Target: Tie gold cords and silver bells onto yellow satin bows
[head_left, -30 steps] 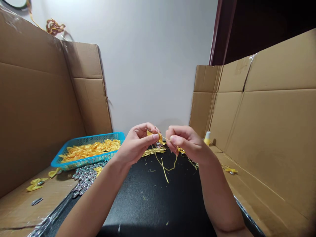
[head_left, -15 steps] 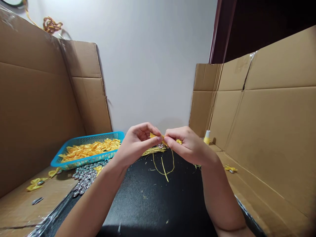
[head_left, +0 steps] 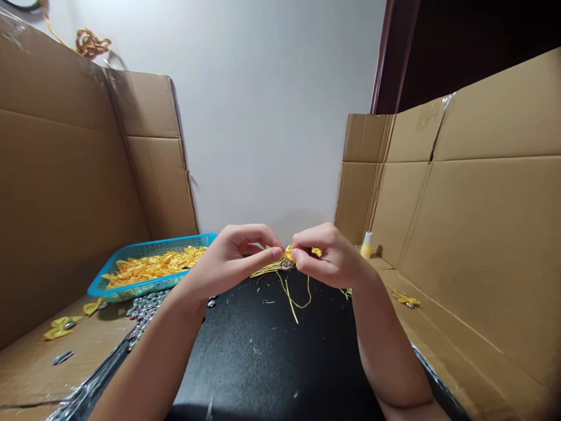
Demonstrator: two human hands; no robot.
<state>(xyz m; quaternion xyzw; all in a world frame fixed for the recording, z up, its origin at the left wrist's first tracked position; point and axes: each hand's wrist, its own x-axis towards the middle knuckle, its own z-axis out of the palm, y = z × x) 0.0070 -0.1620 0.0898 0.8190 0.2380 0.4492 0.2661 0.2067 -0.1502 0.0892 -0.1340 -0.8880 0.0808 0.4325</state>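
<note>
Over the far part of the black work surface (head_left: 272, 362), both hands meet at a small yellow ribbon bow (head_left: 288, 253). My left hand (head_left: 239, 257) pinches the bow's left side between thumb and fingers. Its right side is gripped by my right hand (head_left: 331, 257), thumb against curled fingers. A shiny silvery bead (head_left: 286, 265) shows just under the fingertips; whether it is fixed to the bow I cannot tell. A thin yellow cord (head_left: 308, 292) hangs in a loop below the hands. Behind them lies a bundle of gold-yellow ties (head_left: 265, 268), partly covered by my fingers.
At the left stands a blue basket (head_left: 99, 286) full of yellow bows, with many silvery beads (head_left: 146, 310) beside it. Finished-looking bows (head_left: 61, 327) lie on the left cardboard, another bow (head_left: 407, 300) on the right. A small bottle (head_left: 367, 245) stands back right. Cardboard walls (head_left: 482, 234) flank both sides.
My left hand has shifted slightly left and down, its fingers straighter. The bow between the hands has turned, and the cord loop hangs a little differently.
</note>
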